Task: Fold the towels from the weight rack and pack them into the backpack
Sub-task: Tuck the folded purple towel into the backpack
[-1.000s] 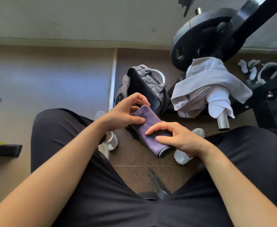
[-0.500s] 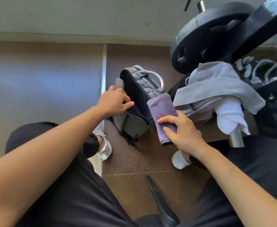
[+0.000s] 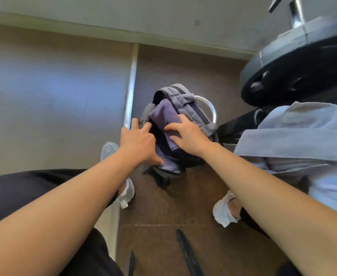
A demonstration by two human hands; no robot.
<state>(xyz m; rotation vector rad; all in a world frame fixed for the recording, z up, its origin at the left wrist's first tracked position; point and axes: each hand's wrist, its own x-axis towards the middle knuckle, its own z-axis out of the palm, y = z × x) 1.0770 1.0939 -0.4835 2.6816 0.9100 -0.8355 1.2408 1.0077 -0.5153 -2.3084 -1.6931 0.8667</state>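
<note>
A grey backpack stands open on the brown floor between my feet. A folded purple towel lies half inside its opening. My right hand grips the towel's near end over the bag's mouth. My left hand holds the bag's front flap, thumb on the flap and fingers at the opening's left edge. Pale grey towels hang over the weight rack bar at the right.
A black weight plate on its steel bar looms at the upper right, close to the bag. A white floor strip runs along the left of the bag. My white shoes flank the bag. Dark bench parts show at the bottom.
My right hand has carried the purple towel from beside the bag into its opening. My left hand slid down onto the front flap. The view has leaned closer to the bag.
</note>
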